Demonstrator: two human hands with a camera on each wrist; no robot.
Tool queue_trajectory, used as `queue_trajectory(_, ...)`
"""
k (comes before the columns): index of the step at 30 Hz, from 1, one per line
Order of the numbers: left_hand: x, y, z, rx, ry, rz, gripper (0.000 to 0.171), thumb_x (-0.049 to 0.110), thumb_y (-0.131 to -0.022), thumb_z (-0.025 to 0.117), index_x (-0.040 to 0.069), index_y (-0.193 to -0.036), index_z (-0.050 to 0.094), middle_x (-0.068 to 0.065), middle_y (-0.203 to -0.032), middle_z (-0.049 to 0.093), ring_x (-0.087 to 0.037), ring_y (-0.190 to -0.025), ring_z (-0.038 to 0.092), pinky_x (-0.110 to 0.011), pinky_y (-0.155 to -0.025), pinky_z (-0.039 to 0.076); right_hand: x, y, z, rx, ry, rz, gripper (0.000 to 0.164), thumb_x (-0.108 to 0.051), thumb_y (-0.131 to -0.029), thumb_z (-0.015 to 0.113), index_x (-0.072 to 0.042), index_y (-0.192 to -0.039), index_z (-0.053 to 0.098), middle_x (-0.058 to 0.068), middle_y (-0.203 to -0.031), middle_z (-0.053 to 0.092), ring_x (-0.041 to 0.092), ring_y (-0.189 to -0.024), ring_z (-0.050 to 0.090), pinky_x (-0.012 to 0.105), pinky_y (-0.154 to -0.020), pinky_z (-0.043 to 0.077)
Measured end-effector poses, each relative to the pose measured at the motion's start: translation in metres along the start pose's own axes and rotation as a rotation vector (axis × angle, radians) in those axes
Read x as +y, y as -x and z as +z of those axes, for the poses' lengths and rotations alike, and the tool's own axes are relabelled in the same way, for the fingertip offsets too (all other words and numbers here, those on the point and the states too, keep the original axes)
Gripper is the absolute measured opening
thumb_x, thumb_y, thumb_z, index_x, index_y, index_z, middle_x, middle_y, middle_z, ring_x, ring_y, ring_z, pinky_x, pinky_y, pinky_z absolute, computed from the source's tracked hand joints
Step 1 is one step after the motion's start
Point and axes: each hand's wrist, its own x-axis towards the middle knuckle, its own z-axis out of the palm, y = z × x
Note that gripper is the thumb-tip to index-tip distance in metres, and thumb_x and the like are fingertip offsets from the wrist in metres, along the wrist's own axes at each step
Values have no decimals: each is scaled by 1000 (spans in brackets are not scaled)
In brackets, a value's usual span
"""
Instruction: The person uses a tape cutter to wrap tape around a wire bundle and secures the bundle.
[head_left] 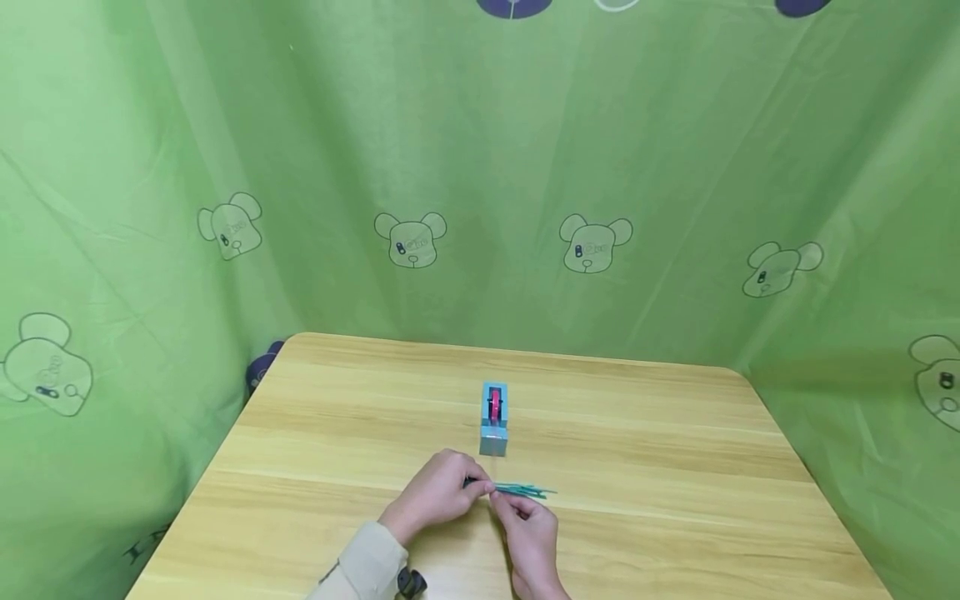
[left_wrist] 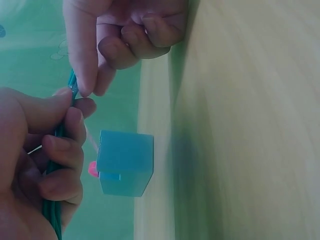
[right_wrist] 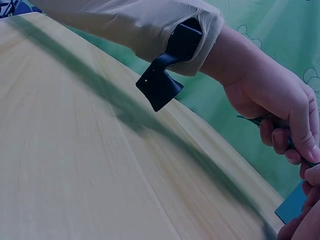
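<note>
A bundle of thin green strands (head_left: 525, 490) lies crosswise between the hands, its loose ends fanning out to the right. My left hand (head_left: 442, 492) grips the bundle with curled fingers, thumb on top. My right hand (head_left: 532, 537) meets it at the left thumb, with thumb and index finger pinching at the taped spot on the bundle. A clear strip of tape (left_wrist: 91, 139) stretches from the blue tape dispenser (head_left: 493, 444) to this spot. The tape's end is hidden by the fingers.
The dispenser, with a pink tape roll (head_left: 495, 406), stands just beyond the hands on the wood-grain table (head_left: 637, 442). A black bracket (right_wrist: 167, 75) sits at the left sleeve cuff. Green curtain (head_left: 502, 167) with bear prints surrounds the table's back and sides.
</note>
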Motion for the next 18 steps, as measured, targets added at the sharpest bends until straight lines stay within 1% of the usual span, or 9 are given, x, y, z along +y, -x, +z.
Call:
queue_trajectory(5,0,1,1,10,0,-6,9,19,-92,71,20,-89,80,14,-86,71,4,-74,59,-18,-71,50,-1,1,0,-12,15,2,18,-14,-85,78,2,-93,75,5,-85,70,11,-84,59,20,-70,51)
queue_trajectory(11,0,3,1,15,-9,-6,9,20,-92,71,19,-90,80,13,-87,72,3,-78,61,-20,-74,51,0,2,-4,-51,31,8,18,-14,-86,77,1,-96,75,5,-94,72,10,-89,60,19,-73,51)
queue_trajectory(14,0,3,1,17,-6,-5,9,20,-92,71,18,-90,80,13,-87,72,3,-79,62,-21,-75,52,-1,4,-7,-71,20,23,19,-15,-86,78,1,-97,76,4,-93,72,8,-82,58,19,-64,49)
queue_trajectory(18,0,3,1,18,-6,-3,9,21,-92,71,19,-90,80,13,-87,72,3,-78,62,-20,-73,51,-6,7,-9,-95,-3,43,23,-17,-86,78,2,-99,75,3,-86,71,7,-70,54,19,-51,41)
